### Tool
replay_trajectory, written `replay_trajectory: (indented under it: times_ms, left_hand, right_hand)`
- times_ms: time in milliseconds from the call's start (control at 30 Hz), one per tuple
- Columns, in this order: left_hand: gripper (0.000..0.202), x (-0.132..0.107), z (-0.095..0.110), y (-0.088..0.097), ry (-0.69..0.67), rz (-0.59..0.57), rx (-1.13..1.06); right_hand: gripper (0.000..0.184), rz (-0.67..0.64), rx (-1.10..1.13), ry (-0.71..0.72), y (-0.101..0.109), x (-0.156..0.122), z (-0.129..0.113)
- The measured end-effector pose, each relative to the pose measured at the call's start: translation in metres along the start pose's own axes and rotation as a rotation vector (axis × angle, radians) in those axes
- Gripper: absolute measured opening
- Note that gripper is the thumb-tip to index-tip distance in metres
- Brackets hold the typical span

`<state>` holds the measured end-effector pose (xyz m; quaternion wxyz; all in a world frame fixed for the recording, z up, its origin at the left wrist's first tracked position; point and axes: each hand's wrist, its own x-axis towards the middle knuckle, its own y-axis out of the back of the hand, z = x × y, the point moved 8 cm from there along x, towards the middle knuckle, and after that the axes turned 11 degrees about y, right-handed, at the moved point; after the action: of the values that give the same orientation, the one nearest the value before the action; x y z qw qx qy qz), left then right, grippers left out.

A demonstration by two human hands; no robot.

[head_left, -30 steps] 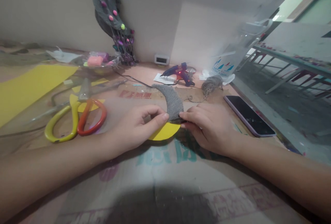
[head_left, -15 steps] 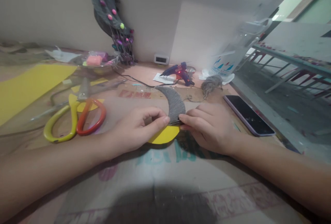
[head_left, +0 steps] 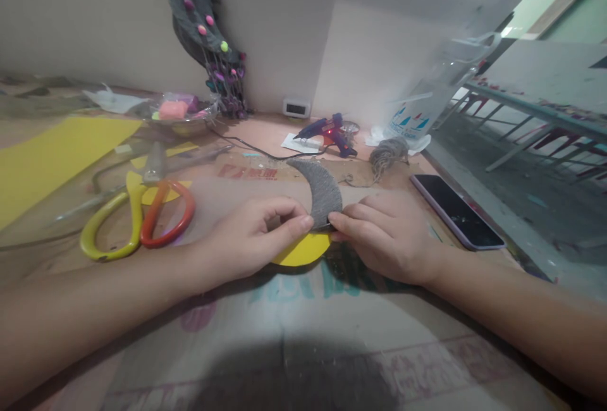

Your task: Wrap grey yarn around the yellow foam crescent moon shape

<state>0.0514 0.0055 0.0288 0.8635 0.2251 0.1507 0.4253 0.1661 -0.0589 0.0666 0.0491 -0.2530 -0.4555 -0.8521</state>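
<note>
Between my two hands is a yellow crescent moon cutout (head_left: 303,250), its upper part wrapped in grey yarn (head_left: 326,193) and its lower part bare. My left hand (head_left: 265,227) pinches the left edge with thumb and forefinger, where the wrapping ends. On the opposite edge, my right hand (head_left: 384,234) is closed, its thumb and forefinger pressing the last turns of yarn. From near the crescent a strand runs back to a loose grey yarn ball (head_left: 389,155).
Scissors (head_left: 137,215) with yellow and orange handles lie left. A glue gun (head_left: 329,133) with a red light sits behind, its cord trailing left. A phone (head_left: 458,212) and a plastic bottle (head_left: 412,114) are right. A decorated grey moon (head_left: 199,19) hangs at the wall.
The crescent has shifted very slightly to the right and down between my fingers. Both hands keep their pinch on it, and the surroundings look the same.
</note>
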Motion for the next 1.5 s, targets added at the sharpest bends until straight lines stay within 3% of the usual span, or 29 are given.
replay_trajectory:
  times_ms: [200, 433, 600, 667, 833, 933, 1033, 1133, 1267, 1500]
  left_hand:
    - [0.033, 0.000, 0.000, 0.000, -0.004, 0.008, 0.007]
    - [0.033, -0.001, 0.000, 0.002, -0.042, 0.054, 0.036]
    - [0.032, -0.003, 0.006, 0.007, -0.093, 0.126, 0.087]
    - [0.033, -0.002, 0.008, 0.009, -0.111, 0.152, 0.124]
    - [0.031, 0.002, 0.002, 0.007, -0.045, 0.134, 0.183]
    - [0.016, 0.002, 0.000, 0.006, -0.036, 0.146, 0.190]
    - [0.032, 0.000, -0.001, 0.009, -0.049, 0.192, 0.154]
    - [0.020, 0.001, -0.002, 0.008, -0.024, 0.181, 0.190]
    - [0.032, 0.001, 0.006, 0.007, -0.087, 0.207, 0.320]
    - [0.030, 0.000, 0.008, 0.008, -0.111, 0.265, 0.394]
  right_hand:
    - [0.016, 0.049, 0.145, -0.098, 0.001, -0.001, 0.006]
    - [0.031, 0.264, 0.526, -0.647, -0.004, -0.019, 0.036]
    - [0.015, 0.160, 0.733, -0.926, -0.025, -0.024, 0.047]
    - [0.018, 0.096, 0.764, -0.984, -0.031, -0.025, 0.047]
    - [0.021, 0.116, 0.747, -0.984, -0.028, -0.025, 0.047]
    - [0.021, 0.159, 0.711, -0.996, -0.025, -0.027, 0.049]
    - [0.022, 0.189, 0.681, -1.009, -0.023, -0.030, 0.051]
    - [0.020, 0.171, 0.682, -0.976, -0.022, -0.026, 0.047]
    - [0.018, 0.140, 0.663, -0.912, -0.021, -0.019, 0.042]
    - [0.019, 0.126, 0.748, -0.916, -0.030, -0.018, 0.039]
